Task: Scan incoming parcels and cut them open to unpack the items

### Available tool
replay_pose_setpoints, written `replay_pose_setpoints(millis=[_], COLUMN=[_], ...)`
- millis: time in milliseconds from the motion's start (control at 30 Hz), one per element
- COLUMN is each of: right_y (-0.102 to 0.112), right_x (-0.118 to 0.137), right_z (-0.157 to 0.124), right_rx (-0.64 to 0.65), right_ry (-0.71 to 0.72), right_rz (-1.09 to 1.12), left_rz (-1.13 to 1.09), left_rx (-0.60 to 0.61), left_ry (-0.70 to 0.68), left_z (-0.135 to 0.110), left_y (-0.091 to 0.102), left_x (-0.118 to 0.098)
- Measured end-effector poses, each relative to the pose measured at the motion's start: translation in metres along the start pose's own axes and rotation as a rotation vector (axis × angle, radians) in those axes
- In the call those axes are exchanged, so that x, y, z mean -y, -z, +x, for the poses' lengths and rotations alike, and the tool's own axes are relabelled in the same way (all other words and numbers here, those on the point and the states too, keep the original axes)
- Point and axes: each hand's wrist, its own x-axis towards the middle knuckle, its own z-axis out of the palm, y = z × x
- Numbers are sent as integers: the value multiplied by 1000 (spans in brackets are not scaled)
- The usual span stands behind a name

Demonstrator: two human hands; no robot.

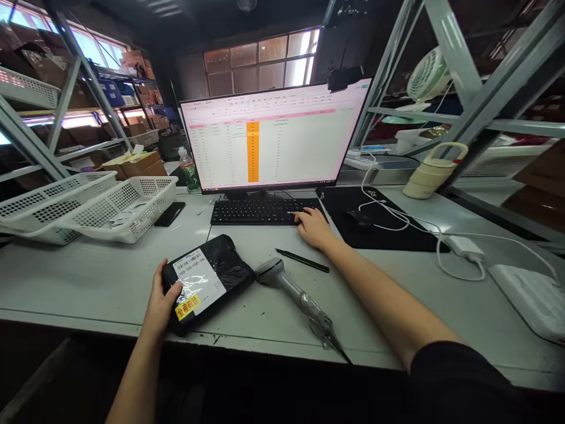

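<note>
My left hand (162, 299) grips the left edge of a parcel (233, 262) in shiny black plastic, thumb on top. On its upper face are a white barcode label (200, 280) and a yellow sticker (188, 307) with red characters. The parcel rests at the front of the desk, its near side slightly raised. My right hand (314, 228) lies at the right end of a black keyboard (251, 212), fingers stretched over the number keys and holding nothing. Between my arms lies a grey barcode scanner (291, 288), its head beside the parcel. A black pen (302, 259) is just beyond it.
A monitor (300, 147) showing a spreadsheet stands behind the keyboard. White baskets (128, 221), a phone (170, 214) and a bottle (189, 171) are on the left. A mouse (359, 219) on a black mat (397, 235), white cables and a cream tumbler (426, 176) occupy the right.
</note>
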Motion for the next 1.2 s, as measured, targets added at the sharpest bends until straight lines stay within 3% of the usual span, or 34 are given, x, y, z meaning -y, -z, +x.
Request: replay_pose_setpoints(millis=[133, 233, 433, 533, 633, 700, 800, 900, 1000, 1100, 1200], right_y=[10, 30, 63, 68, 70, 70, 65, 54, 43, 48, 72], right_x=[16, 32, 72, 87, 93, 91, 81, 74, 73, 75, 87], right_z=[10, -2, -90, -131, -149, -146, -125, -101, -88, -84, -87], right_rx=[-12, -44, 114, 187, 286, 285, 212, 256, 330, 300, 130], right_ry=[-21, -29, 146, 78, -14, -45, -69, -76, -100, -154, -357], right_rz=[16, 46, 242, 300, 393, 390, 220, 34, 1, 10, 387], left_rz=[-8, -31, -51, -14, 105, 240, 441, 538, 559, 579, 411], left_rx=[8, 29, 27, -23, -83, -60, 43, 94, 72, 102, 93], left_ry=[10, 13, -43, -201, -465, -704, -1033, -1163, -1088, -829, -564], left_z=[-2, -1, -3, -8, -11, -12, -15, -22, -29, -30, -22], left_y=[0, 0, -1, -2, 1, 5, 12, 19, 25, 31, 36], left_x=[-2, -1, -1, -1, -5, -13, -29, -43, -51, -56, -56])
